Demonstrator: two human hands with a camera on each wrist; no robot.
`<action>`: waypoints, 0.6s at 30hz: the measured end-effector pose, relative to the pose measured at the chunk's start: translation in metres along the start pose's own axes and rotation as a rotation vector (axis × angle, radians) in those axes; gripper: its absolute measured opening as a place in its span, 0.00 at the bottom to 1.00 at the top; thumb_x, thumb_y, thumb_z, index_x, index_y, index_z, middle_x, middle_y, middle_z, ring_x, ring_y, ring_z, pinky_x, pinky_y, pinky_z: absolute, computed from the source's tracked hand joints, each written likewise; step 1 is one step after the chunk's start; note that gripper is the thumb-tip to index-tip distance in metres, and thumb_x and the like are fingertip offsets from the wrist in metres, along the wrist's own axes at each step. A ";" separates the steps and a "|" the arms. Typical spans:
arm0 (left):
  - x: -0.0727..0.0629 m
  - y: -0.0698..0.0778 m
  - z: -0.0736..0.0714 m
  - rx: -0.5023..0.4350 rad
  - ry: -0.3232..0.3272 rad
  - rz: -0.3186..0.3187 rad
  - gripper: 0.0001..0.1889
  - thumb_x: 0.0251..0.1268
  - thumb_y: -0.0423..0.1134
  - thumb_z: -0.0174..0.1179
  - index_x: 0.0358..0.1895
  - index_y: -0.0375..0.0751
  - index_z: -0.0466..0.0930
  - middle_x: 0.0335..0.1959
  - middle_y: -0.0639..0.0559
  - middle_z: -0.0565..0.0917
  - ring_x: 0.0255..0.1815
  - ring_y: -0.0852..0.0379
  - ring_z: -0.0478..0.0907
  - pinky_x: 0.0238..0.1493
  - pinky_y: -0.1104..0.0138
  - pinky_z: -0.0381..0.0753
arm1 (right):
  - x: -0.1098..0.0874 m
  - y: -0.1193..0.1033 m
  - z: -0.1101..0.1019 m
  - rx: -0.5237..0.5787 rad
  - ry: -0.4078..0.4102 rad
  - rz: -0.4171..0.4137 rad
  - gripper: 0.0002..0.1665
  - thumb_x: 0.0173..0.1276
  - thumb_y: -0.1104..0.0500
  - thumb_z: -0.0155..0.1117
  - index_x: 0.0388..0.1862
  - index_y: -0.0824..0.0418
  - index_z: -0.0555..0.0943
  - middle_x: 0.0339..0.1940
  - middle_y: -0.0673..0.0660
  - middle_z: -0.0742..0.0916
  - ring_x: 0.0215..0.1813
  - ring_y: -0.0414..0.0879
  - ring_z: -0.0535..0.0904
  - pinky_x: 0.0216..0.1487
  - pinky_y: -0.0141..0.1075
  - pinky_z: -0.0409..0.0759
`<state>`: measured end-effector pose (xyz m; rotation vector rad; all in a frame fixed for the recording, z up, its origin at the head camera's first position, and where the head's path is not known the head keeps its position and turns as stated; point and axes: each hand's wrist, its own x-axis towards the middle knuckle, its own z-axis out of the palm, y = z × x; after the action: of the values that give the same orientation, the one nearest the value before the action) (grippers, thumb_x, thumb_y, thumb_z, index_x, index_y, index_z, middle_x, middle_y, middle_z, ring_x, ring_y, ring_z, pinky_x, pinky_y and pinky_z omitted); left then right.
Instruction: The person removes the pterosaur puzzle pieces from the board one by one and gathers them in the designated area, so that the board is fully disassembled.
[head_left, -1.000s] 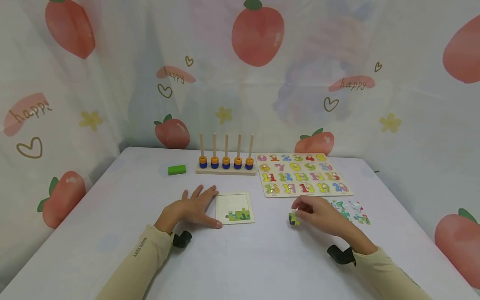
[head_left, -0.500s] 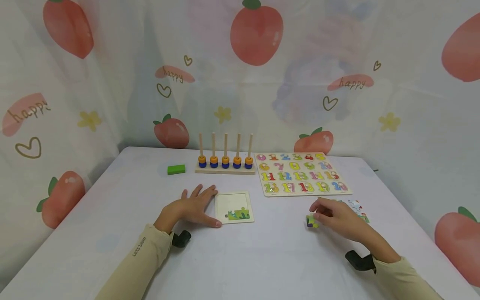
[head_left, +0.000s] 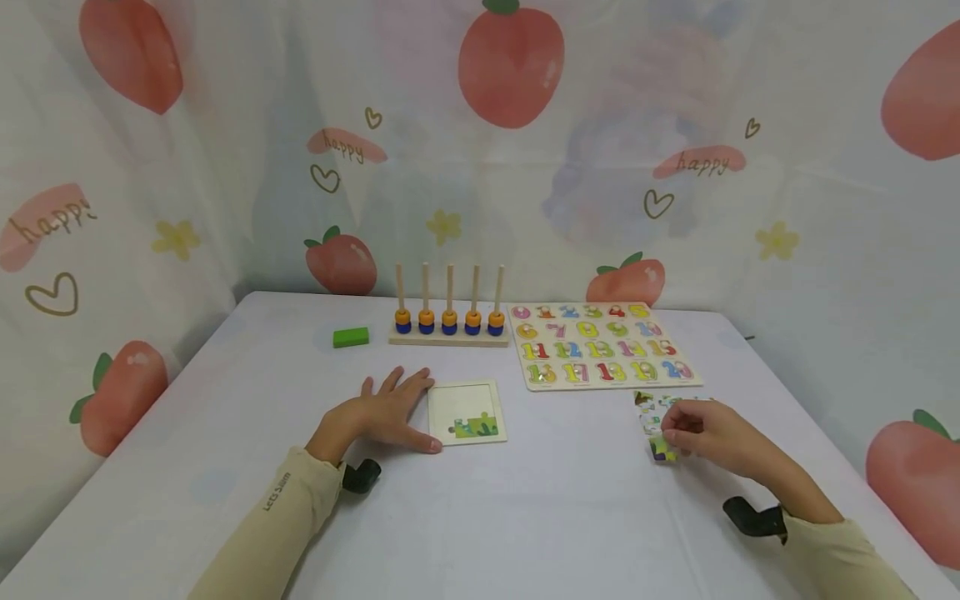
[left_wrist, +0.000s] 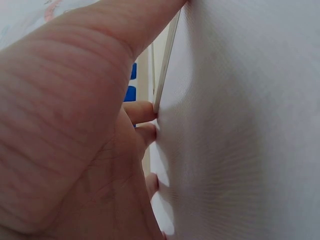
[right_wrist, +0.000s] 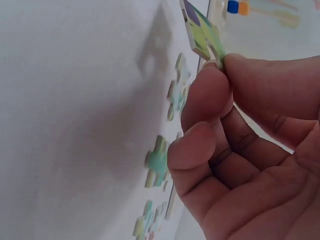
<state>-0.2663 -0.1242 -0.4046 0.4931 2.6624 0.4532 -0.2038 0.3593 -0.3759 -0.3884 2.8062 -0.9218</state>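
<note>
My right hand (head_left: 716, 435) pinches a green and purple jigsaw piece (right_wrist: 200, 31) between thumb and forefinger, raised over the table at the right. Loose jigsaw pieces (right_wrist: 157, 162) lie just beneath and beyond that hand, which covers part of them in the head view. My left hand (head_left: 386, 412) lies with fingers spread at the left edge of a small square puzzle tray (head_left: 459, 398); the fingertips and thumb touch its border. Inside the tray, a green joined section (head_left: 474, 426) fills the lower right, with cactus shapes printed on it.
Behind the tray stands a counting rack (head_left: 448, 339) with several pegs carrying orange and blue beads. A wooden number board (head_left: 600, 350) lies at the back right, and a green block (head_left: 351, 337) at the back left. A patterned curtain hangs behind the white table.
My right hand has moved to the right with the pinched jigsaw piece, from near the tray's side toward the loose pieces, uncovering some at their left. My left hand stays at the tray.
</note>
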 end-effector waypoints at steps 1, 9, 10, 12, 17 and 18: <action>0.000 0.000 0.000 -0.003 0.000 0.002 0.61 0.58 0.70 0.73 0.87 0.45 0.53 0.90 0.46 0.46 0.88 0.37 0.33 0.78 0.30 0.29 | 0.001 0.002 -0.001 -0.004 0.000 0.009 0.03 0.76 0.65 0.69 0.42 0.63 0.82 0.33 0.52 0.82 0.36 0.47 0.77 0.34 0.34 0.78; -0.001 0.000 0.000 -0.022 0.001 0.004 0.63 0.55 0.73 0.73 0.87 0.44 0.53 0.90 0.46 0.46 0.88 0.36 0.33 0.78 0.29 0.28 | 0.006 0.013 0.000 -0.021 -0.031 0.036 0.02 0.77 0.66 0.68 0.41 0.63 0.82 0.31 0.52 0.81 0.36 0.47 0.76 0.34 0.34 0.75; -0.001 0.000 0.000 -0.020 0.003 0.003 0.63 0.55 0.72 0.74 0.87 0.45 0.53 0.90 0.47 0.46 0.88 0.36 0.33 0.78 0.29 0.28 | 0.007 0.014 0.000 -0.022 -0.035 0.036 0.02 0.77 0.66 0.68 0.41 0.63 0.82 0.31 0.52 0.81 0.36 0.47 0.76 0.34 0.33 0.75; -0.001 0.000 -0.001 -0.020 0.002 0.001 0.62 0.56 0.70 0.74 0.88 0.45 0.53 0.90 0.47 0.46 0.88 0.37 0.32 0.78 0.29 0.28 | 0.007 0.015 0.000 -0.026 -0.043 0.039 0.02 0.76 0.66 0.67 0.40 0.63 0.83 0.31 0.52 0.81 0.36 0.48 0.76 0.34 0.33 0.75; 0.000 -0.001 0.000 -0.006 0.007 0.006 0.61 0.58 0.69 0.74 0.88 0.45 0.53 0.90 0.47 0.46 0.88 0.37 0.33 0.78 0.30 0.29 | 0.008 0.016 0.001 -0.038 -0.047 0.061 0.03 0.76 0.65 0.68 0.40 0.63 0.82 0.30 0.51 0.81 0.35 0.48 0.76 0.33 0.34 0.75; 0.000 -0.001 0.000 -0.005 0.008 0.008 0.61 0.58 0.69 0.74 0.88 0.45 0.53 0.90 0.47 0.46 0.88 0.37 0.33 0.79 0.30 0.29 | 0.008 0.016 0.001 -0.040 -0.047 0.065 0.02 0.76 0.65 0.68 0.41 0.63 0.82 0.30 0.52 0.80 0.35 0.48 0.77 0.33 0.34 0.75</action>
<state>-0.2664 -0.1248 -0.4054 0.5010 2.6671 0.4648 -0.2148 0.3690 -0.3869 -0.3175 2.7809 -0.8335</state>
